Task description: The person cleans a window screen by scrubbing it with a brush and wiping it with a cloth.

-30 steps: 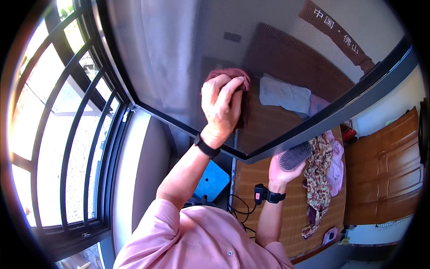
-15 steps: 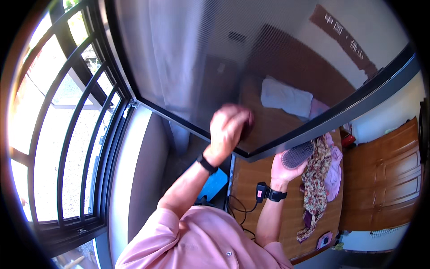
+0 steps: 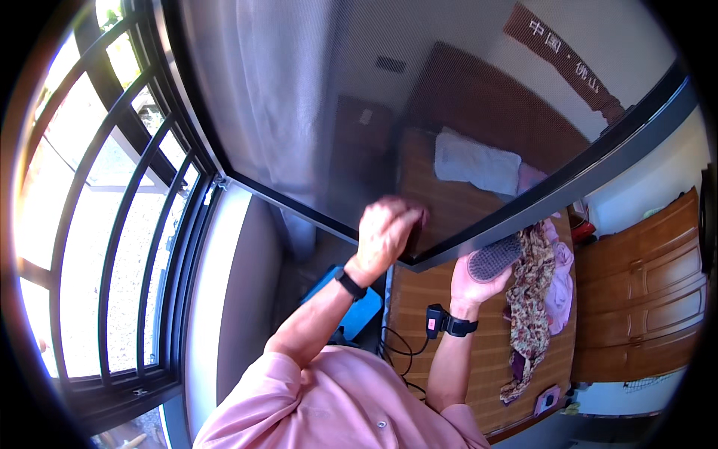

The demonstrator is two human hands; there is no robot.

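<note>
Hidden and blurred

Near centre, the maroon cloth is mostly covered by the blurred left hand. The right hand is partly hidden by a grey pad. At the top, the mesh screen is cut off.

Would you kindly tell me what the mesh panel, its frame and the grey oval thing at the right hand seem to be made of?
Mesh panel: fine wire or plastic, matte, judging by the see-through dotted weave. Frame: probably coated metal, smooth, dark grey, softly shining. Grey oval thing at the right hand: perhaps rubber or textile, as its matte face looks bumpy; too small to settle.
</note>
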